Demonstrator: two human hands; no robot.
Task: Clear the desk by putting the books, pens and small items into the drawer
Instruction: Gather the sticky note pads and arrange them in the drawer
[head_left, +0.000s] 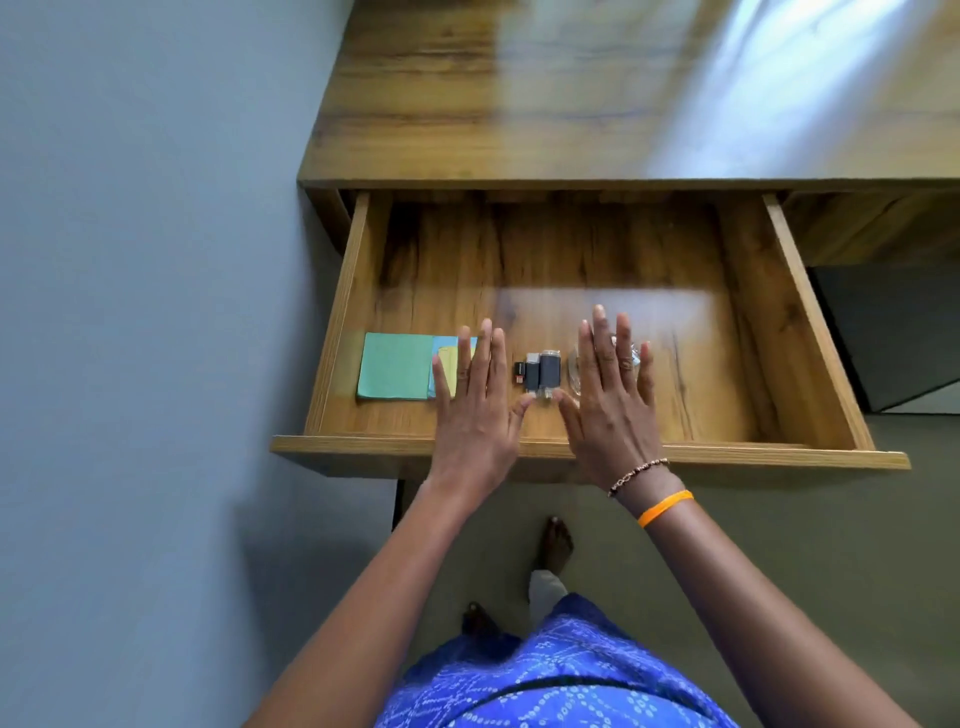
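- The small dark items (540, 371), perhaps USB sticks, lie in the open drawer (795, 332) near its front wall; light, stiff, best pinched by their sides.
- At 9 o'clock from them sits a green notepad (396, 366), thin and light.
- A clear object (574, 371) at 3 o'clock, likely slippery.
- Left hand (475, 402) and right hand (613, 395): each grip flat, fingers straight, holding nothing, thumbs near the items.
- The table (571, 104) top behind.

- The wooden drawer (343, 312) is pulled fully open below the desk top (519, 104).
- Green sticky notes (396, 366) lie flat at its front left, overlapped by a blue-and-yellow pad (448, 358).
- Small dark grey gadgets (540, 370) are grouped mid-front.
- A clear item (574, 371) is partly hidden.
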